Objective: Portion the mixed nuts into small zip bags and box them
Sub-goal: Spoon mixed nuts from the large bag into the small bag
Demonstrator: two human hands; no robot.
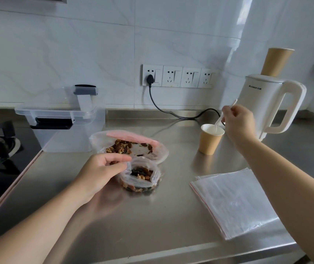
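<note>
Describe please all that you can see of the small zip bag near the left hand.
The small zip bag is clear thin plastic, open at the top and partly filled with mixed nuts and dark dried fruit. It sits on the steel counter, mouth facing up, just in front of the big nut bag. The left hand pinches its left rim, holding the mouth open.

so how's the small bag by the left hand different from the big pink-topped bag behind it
The small zip bag stands upright with its mouth held open by the left hand; the big bag lies slumped on the steel counter, untouched. The small bag looks packed with nuts, while the big bag holds only a thin layer. The big bag has a pink strip at its mouth; the small one shows none. Both are clear plastic holding mixed nuts.
</note>
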